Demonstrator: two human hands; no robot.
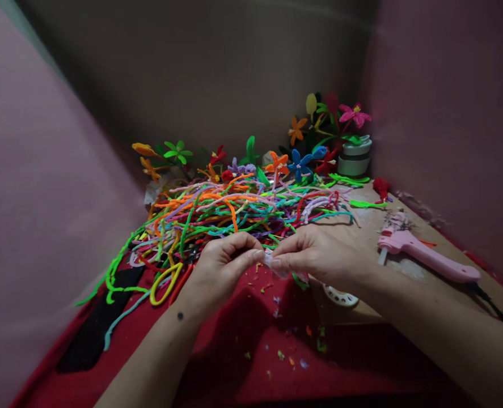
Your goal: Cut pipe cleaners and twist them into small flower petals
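Between my two hands is a small pale lilac fuzzy piece (268, 259), which looks like pipe cleaner; its shape is mostly hidden by my fingers. My left hand (229, 260) pinches one side of it between thumb and forefinger. From the other side, my right hand (313, 255) grips it in a pinch, the fingertips of both hands nearly touching. Just beyond them lies a big heap of multicoloured pipe cleaners (217, 207). Small fuzzy clippings (280, 355) are scattered over the red cloth (234, 362) below my hands.
A pink glue gun (430, 258) rests on a board (362, 226) at right, its cord trailing off. Behind the heap stand several pipe-cleaner flowers (300, 165) and a pale pot (354, 156). A black flat strip (100, 323) lies at left, near yellow-handled scissors (166, 285).
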